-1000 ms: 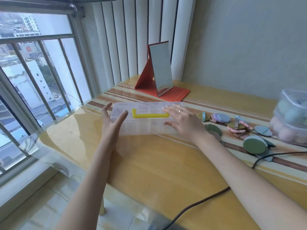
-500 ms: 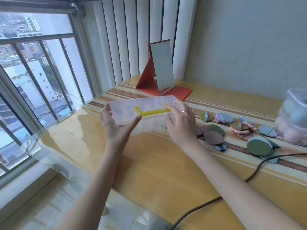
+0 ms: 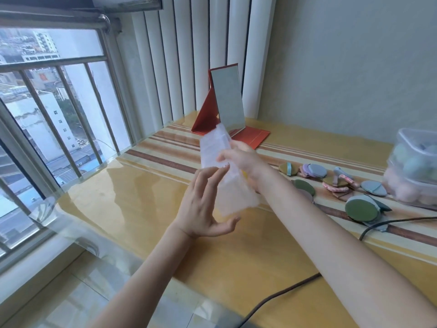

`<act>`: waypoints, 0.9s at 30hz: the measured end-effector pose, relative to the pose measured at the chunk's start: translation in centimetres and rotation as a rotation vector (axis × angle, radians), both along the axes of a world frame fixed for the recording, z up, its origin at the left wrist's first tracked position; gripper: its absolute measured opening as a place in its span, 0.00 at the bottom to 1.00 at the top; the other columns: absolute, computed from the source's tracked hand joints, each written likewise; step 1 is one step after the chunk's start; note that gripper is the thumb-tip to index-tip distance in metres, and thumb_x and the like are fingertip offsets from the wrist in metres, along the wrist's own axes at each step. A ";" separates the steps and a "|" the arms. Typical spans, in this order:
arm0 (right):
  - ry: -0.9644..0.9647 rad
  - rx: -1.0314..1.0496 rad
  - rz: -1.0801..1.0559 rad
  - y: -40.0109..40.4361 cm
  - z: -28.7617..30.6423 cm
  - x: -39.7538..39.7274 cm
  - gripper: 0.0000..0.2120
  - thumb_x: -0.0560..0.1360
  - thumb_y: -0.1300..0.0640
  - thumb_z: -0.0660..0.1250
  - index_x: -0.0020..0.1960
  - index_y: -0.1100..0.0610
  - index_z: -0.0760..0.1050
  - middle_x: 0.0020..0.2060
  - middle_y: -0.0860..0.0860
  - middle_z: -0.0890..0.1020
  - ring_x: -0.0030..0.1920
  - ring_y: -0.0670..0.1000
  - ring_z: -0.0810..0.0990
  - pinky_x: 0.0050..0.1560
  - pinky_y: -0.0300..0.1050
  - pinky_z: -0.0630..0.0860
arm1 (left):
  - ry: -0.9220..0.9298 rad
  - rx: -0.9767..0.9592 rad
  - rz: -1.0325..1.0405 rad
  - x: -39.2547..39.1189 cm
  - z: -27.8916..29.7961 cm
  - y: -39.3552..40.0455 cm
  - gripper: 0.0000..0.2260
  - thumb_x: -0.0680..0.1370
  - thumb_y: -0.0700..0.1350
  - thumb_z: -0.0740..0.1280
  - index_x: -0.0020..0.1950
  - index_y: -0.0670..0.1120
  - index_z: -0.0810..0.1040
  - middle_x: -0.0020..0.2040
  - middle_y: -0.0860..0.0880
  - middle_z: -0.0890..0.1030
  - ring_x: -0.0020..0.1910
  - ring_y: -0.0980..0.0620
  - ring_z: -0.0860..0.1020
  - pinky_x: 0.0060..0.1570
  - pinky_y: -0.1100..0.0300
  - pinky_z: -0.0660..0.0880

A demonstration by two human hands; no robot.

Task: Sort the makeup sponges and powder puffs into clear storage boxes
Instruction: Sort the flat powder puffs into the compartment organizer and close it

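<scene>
The clear storage box [image 3: 222, 171] is held on end above the tabletop [image 3: 146, 204], near its left edge. The right hand [image 3: 246, 162] grips its upper part; the left hand [image 3: 203, 204] is spread open against its lower side. The box appears light, rigid and smooth; grip its narrow sides. Powder puffs [image 3: 359, 207] lie toward the right edge.

I see a box [image 3: 221, 171] made of clear, cloudy plastic. The table [image 3: 146, 197] looks like yellow wood under a shiny, see-through cover that shows bright reflections. The puffs [image 3: 360, 208] look soft and matt, like cloth or foam. The tub [image 3: 411, 159] on the right is clear, smooth plastic. The mirror [image 3: 228, 100] has shiny glass in a red, matt stand. The window bars [image 3: 71, 110] look like grey metal.
</scene>
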State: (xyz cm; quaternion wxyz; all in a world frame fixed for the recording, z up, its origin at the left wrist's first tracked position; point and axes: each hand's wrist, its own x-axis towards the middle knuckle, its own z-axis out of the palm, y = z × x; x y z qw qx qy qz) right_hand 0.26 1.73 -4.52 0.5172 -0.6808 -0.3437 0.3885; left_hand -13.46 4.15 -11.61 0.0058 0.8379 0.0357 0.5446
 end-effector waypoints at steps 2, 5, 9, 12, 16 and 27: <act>-0.075 0.101 0.170 -0.8 0.1 0.9 0.32 0.69 0.65 0.69 0.71 0.50 0.69 0.66 0.52 0.76 0.62 0.56 0.77 0.64 0.57 0.73 | -0.104 -0.235 -0.029 -0.5 0.2 0.2 0.26 0.75 0.54 0.62 0.67 0.39 0.64 0.59 0.44 0.71 0.50 0.48 0.75 0.47 0.49 0.76; -0.205 0.154 0.519 -1.6 1.3 1.8 0.34 0.68 0.66 0.69 0.71 0.43 0.69 0.66 0.45 0.76 0.65 0.49 0.75 0.65 0.53 0.73 | -0.293 -0.494 0.138 -1.0 1.3 1.7 0.26 0.76 0.50 0.63 0.69 0.38 0.63 0.62 0.43 0.70 0.59 0.46 0.73 0.57 0.44 0.72; -0.627 0.048 0.678 -0.7 3.0 1.9 0.34 0.68 0.62 0.66 0.70 0.40 0.69 0.69 0.40 0.72 0.68 0.36 0.67 0.64 0.32 0.64 | -0.188 -0.594 0.410 -2.6 2.5 4.9 0.30 0.74 0.58 0.65 0.73 0.52 0.62 0.74 0.48 0.60 0.74 0.47 0.58 0.72 0.43 0.56; -0.841 -0.007 0.607 -0.6 2.7 2.2 0.28 0.72 0.59 0.66 0.67 0.36 0.71 0.67 0.41 0.74 0.67 0.42 0.70 0.60 0.32 0.66 | -0.054 -0.729 0.373 -4.2 1.9 6.4 0.23 0.73 0.54 0.64 0.67 0.51 0.72 0.71 0.48 0.67 0.71 0.47 0.62 0.69 0.41 0.61; -1.033 0.008 0.384 -1.1 1.1 2.3 0.26 0.77 0.49 0.64 0.73 0.41 0.64 0.65 0.50 0.78 0.60 0.55 0.78 0.61 0.54 0.73 | -0.014 -0.900 0.325 -4.7 1.8 7.7 0.26 0.70 0.50 0.61 0.69 0.55 0.70 0.68 0.49 0.70 0.67 0.48 0.67 0.68 0.45 0.64; -1.260 -0.045 0.207 -1.0 -0.6 2.5 0.15 0.83 0.48 0.52 0.58 0.53 0.74 0.53 0.55 0.79 0.51 0.59 0.77 0.42 0.49 0.67 | 0.351 -1.070 0.188 -4.8 3.6 11.5 0.17 0.72 0.60 0.70 0.56 0.55 0.72 0.64 0.50 0.73 0.59 0.49 0.72 0.56 0.52 0.71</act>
